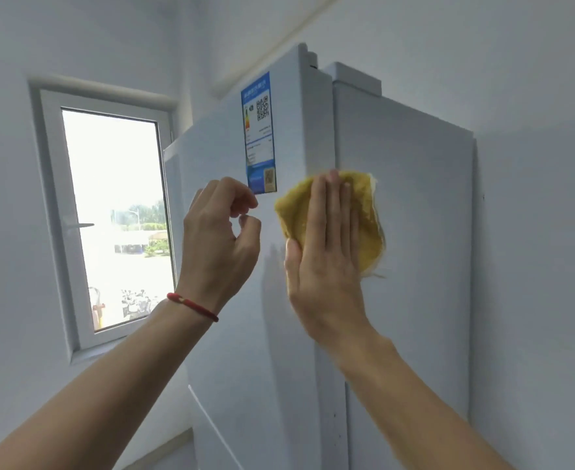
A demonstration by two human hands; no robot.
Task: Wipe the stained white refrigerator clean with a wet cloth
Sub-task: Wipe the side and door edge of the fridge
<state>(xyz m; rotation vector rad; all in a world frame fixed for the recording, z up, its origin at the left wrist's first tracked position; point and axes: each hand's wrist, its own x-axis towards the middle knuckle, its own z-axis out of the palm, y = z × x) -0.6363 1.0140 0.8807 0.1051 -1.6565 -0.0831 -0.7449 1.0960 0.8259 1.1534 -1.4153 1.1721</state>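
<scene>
- The white refrigerator (398, 232) stands tall in a corner of white walls, its front door face turned to the left and its side panel facing the camera on the right.
- The right hand (326, 252) lies flat on a yellow cloth (367, 228), fingers straight and close together pointing up, the palm pressing the cloth against the refrigerator.
- The cloth sits right on the vertical corner where the door face meets the side panel, spreading out past the fingers on the right and upper left; its lower right edge looks frayed.
- The right hand's grip is not curled round the cloth: the fingers stay straight, the thumb lying along the cloth's lower left edge.
- The left hand (221, 232) is raised in front of the door face, just left of the cloth and apart from it; its fingers are curled, thumb and forefinger tips near each other, and it holds nothing that can be made out.
- A red string bracelet (192, 306) circles the left wrist.
- A blue-bordered energy label (259, 134) with a QR code is stuck on the door face, above and between the two hands; its lower corner is near the left fingertips.
- A faint streaky sheen shows on the door face just below the cloth, beside the right thumb.
- To the left, a white-framed window (116, 212) shows bright daylight, trees and parked scooters outside.
</scene>
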